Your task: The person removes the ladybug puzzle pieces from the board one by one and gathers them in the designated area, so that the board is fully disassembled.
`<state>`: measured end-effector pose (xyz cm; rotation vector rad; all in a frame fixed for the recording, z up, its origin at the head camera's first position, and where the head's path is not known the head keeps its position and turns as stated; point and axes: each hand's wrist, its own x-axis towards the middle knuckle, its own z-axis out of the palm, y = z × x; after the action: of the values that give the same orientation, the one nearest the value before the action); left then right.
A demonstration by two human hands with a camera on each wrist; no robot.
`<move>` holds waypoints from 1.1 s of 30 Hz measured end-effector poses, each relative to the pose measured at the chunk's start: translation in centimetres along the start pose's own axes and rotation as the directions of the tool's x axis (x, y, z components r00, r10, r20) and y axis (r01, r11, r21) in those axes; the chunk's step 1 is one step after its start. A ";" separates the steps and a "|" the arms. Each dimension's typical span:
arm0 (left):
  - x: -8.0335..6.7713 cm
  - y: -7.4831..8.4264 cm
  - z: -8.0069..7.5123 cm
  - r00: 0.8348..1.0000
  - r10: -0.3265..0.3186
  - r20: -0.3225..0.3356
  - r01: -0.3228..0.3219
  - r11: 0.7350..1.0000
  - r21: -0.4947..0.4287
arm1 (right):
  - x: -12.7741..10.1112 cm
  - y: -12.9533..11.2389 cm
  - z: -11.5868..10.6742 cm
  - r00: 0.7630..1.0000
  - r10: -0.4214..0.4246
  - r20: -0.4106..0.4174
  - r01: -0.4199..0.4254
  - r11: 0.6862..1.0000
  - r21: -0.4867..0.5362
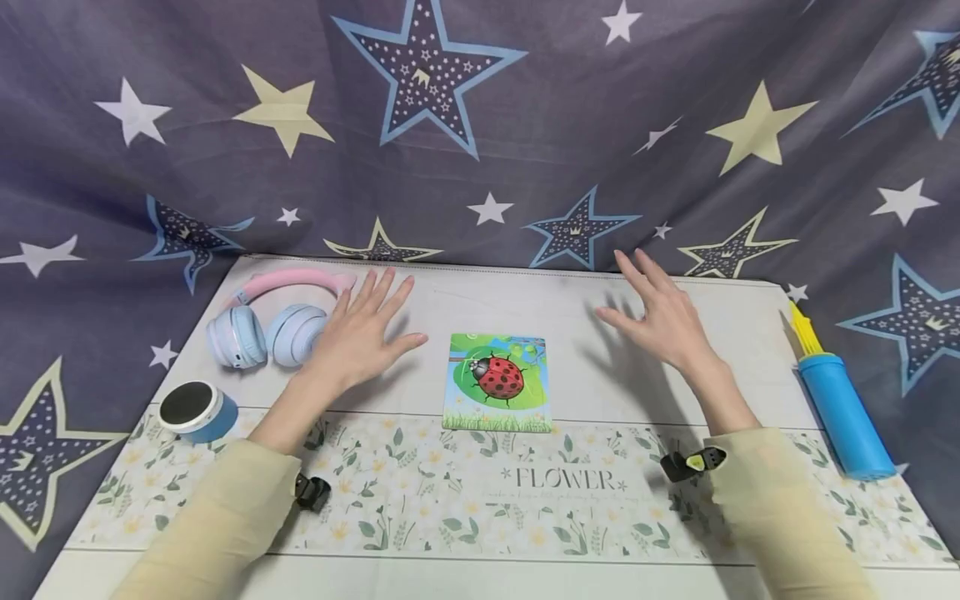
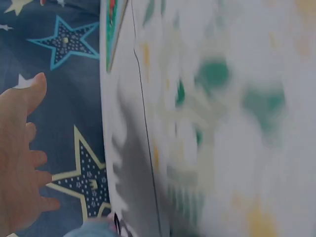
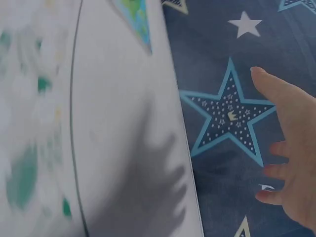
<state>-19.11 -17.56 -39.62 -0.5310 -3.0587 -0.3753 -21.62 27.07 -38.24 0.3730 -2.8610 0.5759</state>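
Your left hand point(image 1: 365, 332) and right hand point(image 1: 660, 315) hover spread, empty, flanking the square ladybird jigsaw board point(image 1: 497, 382) at frame centre; likely light and stiff, so lift it by its edges.

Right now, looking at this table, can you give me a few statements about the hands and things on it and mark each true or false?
1. Both hands, left hand and right hand, are open and hold nothing. True.
2. The ladybird puzzle lies between the hands. True.
3. The headphones sit beside the right hand. False: they are by the left hand.
4. The blue pump stands upright. False: it lies on the mat's right edge.
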 end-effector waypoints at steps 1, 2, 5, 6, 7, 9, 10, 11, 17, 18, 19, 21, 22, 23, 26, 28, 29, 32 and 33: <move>0.1 0.3 0.1 1.000 -0.001 0.001 0.001 1.000 -0.012 | 0.0 -0.2 0.1 1.000 0.008 -0.004 -0.008 1.000 0.022; 0.2 0.6 0.3 1.000 0.000 0.000 0.000 1.000 -0.025 | -0.1 -0.5 0.2 1.000 0.017 -0.005 -0.017 0.999 0.045; 0.4 1.6 0.8 1.000 0.004 -0.011 -0.005 0.998 -0.069 | -0.1 -1.1 0.7 0.999 0.039 -0.007 -0.038 0.992 0.119; 0.5 1.9 1.0 1.000 0.010 -0.015 -0.012 0.996 -0.084 | -0.2 -1.3 0.8 0.999 0.043 -0.008 -0.041 0.989 0.146; 0.6 2.1 1.2 1.000 0.014 -0.019 -0.016 0.995 -0.095 | -0.2 -1.5 1.0 0.999 0.045 -0.010 -0.042 0.984 0.171; 0.7 2.7 1.5 1.000 0.019 -0.019 -0.021 0.993 -0.113 | -0.3 -1.9 1.4 0.999 0.042 -0.019 -0.036 0.974 0.225; 0.7 3.0 1.6 1.000 0.020 -0.014 -0.022 0.992 -0.122 | -0.3 -2.1 1.6 0.999 0.036 -0.023 -0.029 0.967 0.252; 0.7 3.3 1.7 1.000 0.022 -0.009 -0.023 0.991 -0.132 | -0.4 -2.3 1.9 0.999 0.033 -0.026 -0.024 0.960 0.280; 0.8 5.0 2.5 0.999 0.050 0.023 -0.046 0.988 -0.150 | -0.4 -3.5 3.3 1.000 0.009 -0.015 -0.001 0.894 0.449; 0.8 5.3 2.7 0.998 0.057 0.026 -0.052 0.987 -0.150 | -0.4 -3.7 3.5 1.000 0.006 -0.008 -0.001 0.881 0.473; 0.9 5.6 2.9 0.997 0.064 0.030 -0.059 0.987 -0.147 | -0.5 -3.9 3.8 1.000 0.005 0.001 -0.005 0.872 0.490; 1.0 6.1 3.2 0.996 0.080 0.046 -0.072 0.986 -0.152 | -0.5 -4.3 4.2 1.000 -0.002 0.019 -0.009 0.857 0.515; 1.1 6.4 3.4 0.995 0.088 0.054 -0.079 0.985 -0.157 | -0.6 -4.5 4.5 1.000 -0.005 0.029 -0.011 0.851 0.525; 1.1 6.7 3.5 0.993 0.098 0.067 -0.086 0.983 -0.164 | -0.6 -4.7 4.7 0.999 -0.010 0.038 -0.012 0.846 0.533; 1.2 7.5 3.7 0.987 0.124 0.101 -0.104 0.977 -0.188 | -0.7 -5.3 5.2 0.997 -0.030 0.069 -0.013 0.836 0.549; 1.2 8.0 3.8 0.983 0.138 0.119 -0.113 0.974 -0.195 | -0.7 -5.7 5.5 0.994 -0.045 0.096 -0.017 0.828 0.560; 1.2 8.2 3.8 0.981 0.143 0.129 -0.116 0.974 -0.196 | -0.7 -5.9 5.7 0.992 -0.051 0.111 -0.021 0.826 0.563; 1.0 8.8 3.9 0.974 0.157 0.161 -0.125 0.973 -0.193 | -0.8 -6.3 6.2 0.986 -0.069 0.152 -0.029 0.825 0.564; 1.0 8.9 3.9 0.971 0.163 0.176 -0.128 0.973 -0.194 | -0.8 -6.3 6.4 0.984 -0.076 0.164 -0.030 0.827 0.561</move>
<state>-16.96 -8.13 -41.26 -0.8428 -3.1560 -0.6373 -20.00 19.03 -41.97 0.5705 -2.7841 1.4603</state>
